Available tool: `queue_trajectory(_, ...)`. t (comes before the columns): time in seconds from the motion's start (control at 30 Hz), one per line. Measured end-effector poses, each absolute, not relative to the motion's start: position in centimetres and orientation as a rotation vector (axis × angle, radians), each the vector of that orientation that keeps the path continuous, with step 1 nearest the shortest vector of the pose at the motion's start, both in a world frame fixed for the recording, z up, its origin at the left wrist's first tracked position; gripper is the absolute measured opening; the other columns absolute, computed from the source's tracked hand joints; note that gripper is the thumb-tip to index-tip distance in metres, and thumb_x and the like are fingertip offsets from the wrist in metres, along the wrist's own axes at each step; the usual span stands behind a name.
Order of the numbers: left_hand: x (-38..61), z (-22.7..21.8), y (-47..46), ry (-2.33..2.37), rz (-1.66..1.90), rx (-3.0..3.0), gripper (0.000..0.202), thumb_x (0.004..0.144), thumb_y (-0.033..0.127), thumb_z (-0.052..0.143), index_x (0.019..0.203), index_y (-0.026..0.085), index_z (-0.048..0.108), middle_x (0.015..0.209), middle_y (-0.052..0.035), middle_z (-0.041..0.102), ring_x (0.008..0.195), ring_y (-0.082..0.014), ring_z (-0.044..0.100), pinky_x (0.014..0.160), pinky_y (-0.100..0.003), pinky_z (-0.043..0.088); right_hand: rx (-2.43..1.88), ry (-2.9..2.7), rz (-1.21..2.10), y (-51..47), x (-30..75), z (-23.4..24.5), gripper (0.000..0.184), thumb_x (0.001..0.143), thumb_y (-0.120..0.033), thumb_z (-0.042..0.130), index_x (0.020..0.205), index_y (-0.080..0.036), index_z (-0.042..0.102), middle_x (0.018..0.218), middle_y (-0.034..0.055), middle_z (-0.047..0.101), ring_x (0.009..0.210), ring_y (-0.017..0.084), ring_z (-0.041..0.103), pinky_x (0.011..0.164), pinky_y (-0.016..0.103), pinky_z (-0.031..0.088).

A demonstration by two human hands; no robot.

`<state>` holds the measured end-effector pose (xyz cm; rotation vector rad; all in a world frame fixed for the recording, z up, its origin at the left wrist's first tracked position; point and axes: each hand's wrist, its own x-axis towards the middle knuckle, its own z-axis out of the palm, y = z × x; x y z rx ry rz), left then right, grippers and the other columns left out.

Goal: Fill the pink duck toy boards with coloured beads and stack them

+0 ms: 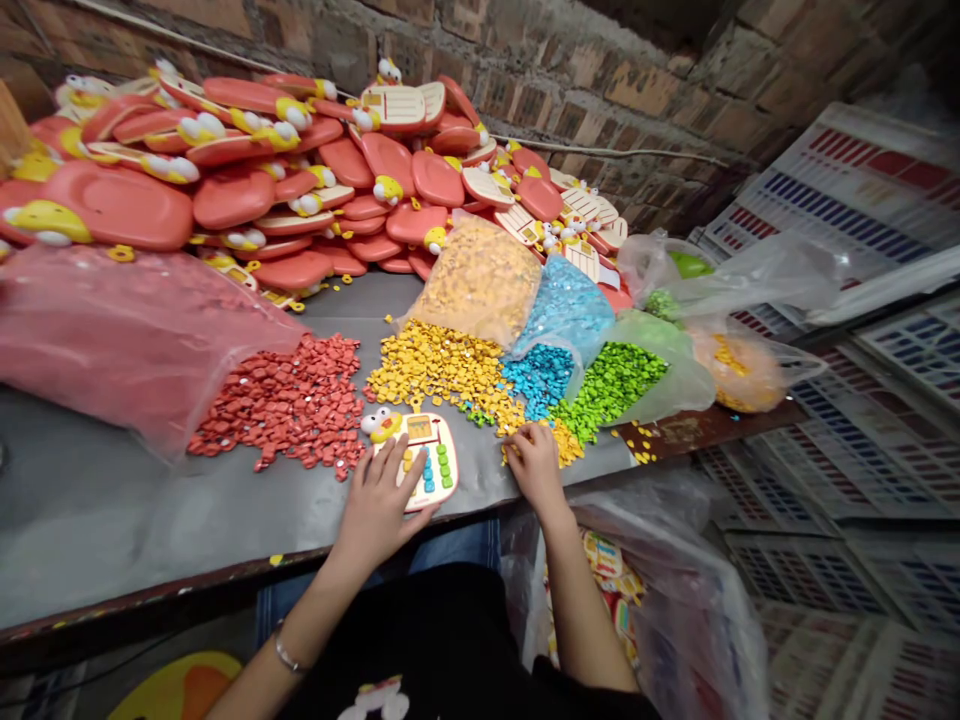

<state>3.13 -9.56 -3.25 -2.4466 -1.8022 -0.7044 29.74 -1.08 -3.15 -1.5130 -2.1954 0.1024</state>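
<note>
A small toy calculator (427, 455) with a yellow duck head and coloured keys lies at the near edge of the grey table (112, 500). My left hand (379, 505) rests on its left side, fingers spread over the keys. My right hand (534, 462) reaches into the edge of the yellow button pile (442, 370), fingers curled and pinching among the pieces. Heaps of red buttons (289, 405), blue buttons (536, 378) and green buttons (611, 385) lie around the calculator.
A large stack of red duck-shaped calculator shells (247, 190) fills the table's back against a brick wall. Plastic bags of buttons (480, 275) lie open behind the heaps. White crates (862, 300) stand stacked at right. A bag of finished toys (615, 590) hangs below the table edge.
</note>
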Motion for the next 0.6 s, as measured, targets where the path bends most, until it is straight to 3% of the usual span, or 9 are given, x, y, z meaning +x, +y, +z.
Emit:
queue_trajectory(0.23,3.2,-3.2,-9.5,-1.852,-0.727,-2.453,0.053,0.085,0.048,0.06,0.13,0.021,0.059,0.147,-0.0161,0.043,0.131,-0.0356,0.043,0.109,-0.052,0.029,-1.309,-2.021,0.402,-1.4,25.4,-3.1,0.014,0.086,-0.016,0.051,0.085,-0.021,0.063,0.09,0.0068,0.056,0.087,0.021,0.056,0.076,0.033,0.048)
queue_trajectory(0.43,3.2,-3.3,-9.6,-1.855,-0.701,-2.459,0.056,0.086,0.052,0.058,0.132,0.02,0.057,0.148,-0.0178,0.041,0.133,-0.0337,0.041,0.11,-0.051,0.027,-1.215,-1.973,0.537,-0.6,23.0,-3.3,0.016,0.085,-0.014,0.049,0.086,-0.021,0.063,0.094,0.0078,0.067,0.088,0.02,0.064,0.075,0.032,0.053)
queue_trajectory(0.6,3.1,-1.7,-9.7,-1.803,-0.605,-2.526,0.063,0.081,0.057,0.064,0.135,0.024,0.055,0.15,-0.0176,0.038,0.136,-0.0392,0.035,0.11,-0.062,0.018,-1.234,-1.856,0.65,-0.4,23.8,-3.1,0.012,0.082,-0.014,0.052,0.079,-0.021,0.062,0.088,0.0059,0.071,0.083,0.02,0.067,0.074,0.033,0.054)
